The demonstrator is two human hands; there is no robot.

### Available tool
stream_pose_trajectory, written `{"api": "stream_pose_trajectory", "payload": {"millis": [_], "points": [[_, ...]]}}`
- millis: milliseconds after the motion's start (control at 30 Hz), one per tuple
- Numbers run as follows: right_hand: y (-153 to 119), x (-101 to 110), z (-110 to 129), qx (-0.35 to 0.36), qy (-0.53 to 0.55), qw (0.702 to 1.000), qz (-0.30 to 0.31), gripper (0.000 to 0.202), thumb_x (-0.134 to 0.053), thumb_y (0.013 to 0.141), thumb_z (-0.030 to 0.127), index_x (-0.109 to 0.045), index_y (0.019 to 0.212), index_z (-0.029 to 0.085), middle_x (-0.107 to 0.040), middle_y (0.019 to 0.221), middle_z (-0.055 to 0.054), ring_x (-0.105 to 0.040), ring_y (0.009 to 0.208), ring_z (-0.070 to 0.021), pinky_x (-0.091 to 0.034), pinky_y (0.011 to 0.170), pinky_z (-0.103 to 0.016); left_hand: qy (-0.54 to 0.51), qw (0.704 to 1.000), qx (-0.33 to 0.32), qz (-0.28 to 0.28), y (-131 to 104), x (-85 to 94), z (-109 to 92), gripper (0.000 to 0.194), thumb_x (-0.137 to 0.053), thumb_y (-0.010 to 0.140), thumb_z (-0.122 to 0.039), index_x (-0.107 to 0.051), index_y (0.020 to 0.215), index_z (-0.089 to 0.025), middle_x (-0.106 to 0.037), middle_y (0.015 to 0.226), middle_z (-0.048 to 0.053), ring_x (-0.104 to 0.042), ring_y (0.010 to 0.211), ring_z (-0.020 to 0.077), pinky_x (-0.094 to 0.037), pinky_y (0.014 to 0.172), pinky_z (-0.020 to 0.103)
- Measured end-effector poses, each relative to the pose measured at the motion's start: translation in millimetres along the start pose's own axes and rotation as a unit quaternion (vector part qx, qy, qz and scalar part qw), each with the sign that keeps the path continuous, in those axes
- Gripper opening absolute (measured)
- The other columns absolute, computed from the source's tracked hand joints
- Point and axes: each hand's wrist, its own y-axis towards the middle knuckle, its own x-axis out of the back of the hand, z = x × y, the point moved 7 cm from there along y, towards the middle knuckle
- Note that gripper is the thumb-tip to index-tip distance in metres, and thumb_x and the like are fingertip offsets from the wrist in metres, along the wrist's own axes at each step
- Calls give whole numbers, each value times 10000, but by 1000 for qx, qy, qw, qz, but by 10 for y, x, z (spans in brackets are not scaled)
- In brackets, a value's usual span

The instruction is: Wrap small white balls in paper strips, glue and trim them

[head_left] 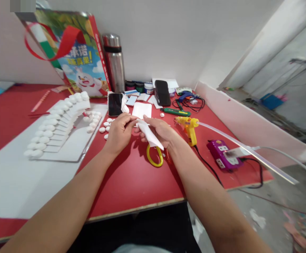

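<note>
In front of me, my right hand (pixel 159 128) has its fingers closed round a folded white sheet of thin paper or tissue (pixel 150 135). The sheet's loose end hangs down towards my wrist. My left hand (pixel 121 130) is closed in a pinch at the sheet's far end, its fingertips meeting those of the right hand. Just below the sheet, a yellow ring (pixel 155 162) lies on the table; whether it is part of a tool is hidden. Several white rounded pieces (pixel 102 129) lie left of my left hand. A white square pad (pixel 142 109) sits beyond both hands.
To the left, a curved white model (pixel 63 123) edged with white rounded pieces stands on white board. A yellow glue gun (pixel 191 128) and purple power strip (pixel 223 154) are at right. Behind are phones (pixel 115 104), a steel flask (pixel 114 63) and a printed box (pixel 81 66).
</note>
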Motion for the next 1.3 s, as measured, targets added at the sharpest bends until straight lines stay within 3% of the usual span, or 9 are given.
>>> {"api": "stream_pose_trajectory", "payload": {"millis": [167,400,567,667,800,900,1100,1300], "points": [[-2,11,61,50,-48,998,6,339,-771,833,451,-594,783,166,-606,660,23,-374,422,-47,-314,389,-199,-19,999,30,2,11,-13,43,162,-596,940,-260,-731,906,-176,-706,878,42,-657,862,183,-512,817,301],[-5,104,124,107,-128,985,-48,380,-855,693,442,-601,818,189,-602,624,53,-451,439,-60,-317,419,-207,-41,997,57,9,15,-23,73,158,-622,920,-267,-745,897,-172,-729,872,40,-663,842,181,-512,789,295],[15,112,167,145,-152,974,-86,347,-882,629,343,-607,747,167,-604,583,55,-485,495,-62,-340,479,-198,-34,997,74,3,0,-41,78,153,-623,904,-242,-753,876,-168,-743,893,45,-673,860,187,-506,805,305],[12,113,206,193,-182,957,-119,293,-851,655,288,-588,719,175,-582,536,60,-478,483,-72,-330,479,-209,-27,996,84,-5,-22,-61,81,153,-625,899,-253,-753,873,-172,-742,881,44,-669,863,193,-504,805,316],[-43,98,277,262,-269,911,-170,215,-761,744,199,-557,677,195,-557,511,58,-487,469,-85,-333,468,-223,-29,995,95,-2,-46,-96,105,175,-620,905,-273,-763,905,-171,-741,862,43,-664,825,188,-502,771,312],[-73,89,302,281,-306,890,-190,203,-736,776,178,-560,677,194,-565,518,53,-502,477,-86,-344,471,-218,-54,993,107,3,-48,-107,135,190,-633,901,-292,-775,919,-167,-753,877,47,-675,825,188,-504,769,307],[-27,85,221,219,-209,942,-147,141,-748,792,166,-607,776,168,-676,587,10,-636,543,-121,-466,537,-221,-96,981,168,-5,-47,-74,215,203,-692,862,-325,-783,912,-152,-763,815,39,-659,746,165,-494,693,262],[-56,74,192,181,-158,959,-149,111,-720,797,141,-618,755,153,-726,611,-33,-656,547,-125,-458,527,-207,-117,975,188,-3,-64,-87,245,225,-715,851,-373,-784,865,-159,-729,722,26,-606,637,134,-442,588,239]]}}
